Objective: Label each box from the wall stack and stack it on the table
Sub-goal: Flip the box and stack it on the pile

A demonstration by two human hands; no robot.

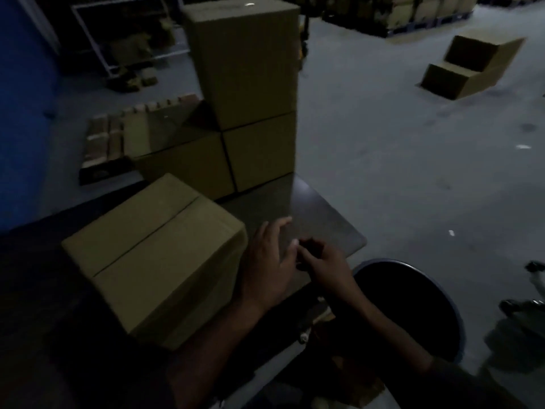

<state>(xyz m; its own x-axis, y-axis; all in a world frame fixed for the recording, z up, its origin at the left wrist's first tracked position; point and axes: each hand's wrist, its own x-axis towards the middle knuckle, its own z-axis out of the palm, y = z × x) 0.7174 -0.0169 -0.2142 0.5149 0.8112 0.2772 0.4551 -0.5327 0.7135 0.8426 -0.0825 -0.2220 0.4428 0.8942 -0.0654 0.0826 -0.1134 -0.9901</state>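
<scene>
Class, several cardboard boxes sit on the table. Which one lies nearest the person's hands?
The lone box at the table's near left, beside the left hand. The other three are stacked together at the table's far end.

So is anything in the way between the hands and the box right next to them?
Nothing visible. The left hand is right beside the near box, at its right side, and the right hand is just past it over the table.

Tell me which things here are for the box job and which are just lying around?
For the job:
- brown taped cardboard box near the hands
- stacked brown cardboard boxes at the table's far end
- dark grey table

Lying about:
- round dark bin
- brown stepped cardboard boxes on the floor
- flattened brown cardboard
</scene>
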